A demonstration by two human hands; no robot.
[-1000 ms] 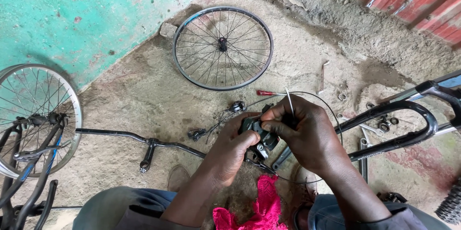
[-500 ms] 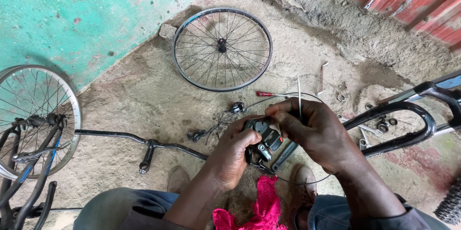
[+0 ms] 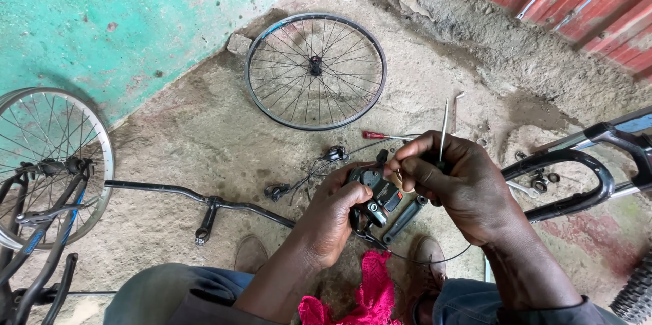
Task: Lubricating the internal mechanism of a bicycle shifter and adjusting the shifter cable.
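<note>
My left hand (image 3: 334, 216) grips a small black bicycle shifter unit (image 3: 377, 192) with a red patch on it, held above my lap. My right hand (image 3: 456, 179) pinches a thin metal tool (image 3: 443, 124) that points upward, its fingers right against the top of the shifter. A thin cable (image 3: 421, 257) loops down from the unit below my hands. A black grip or lever (image 3: 403, 219) hangs just under the unit.
A bare spoked wheel (image 3: 316, 70) lies on the dirt floor ahead. A second wheel with a bike frame (image 3: 47, 162) stands at left. A handlebar with stem (image 3: 204, 203) lies across the floor. A black fork (image 3: 577, 182) is at right. A red-handled screwdriver (image 3: 380, 136) and pink cloth (image 3: 370, 294) are close by.
My right hand has shifted a little to the right and up with the thin tool. My left hand has stayed clamped on the shifter unit.
</note>
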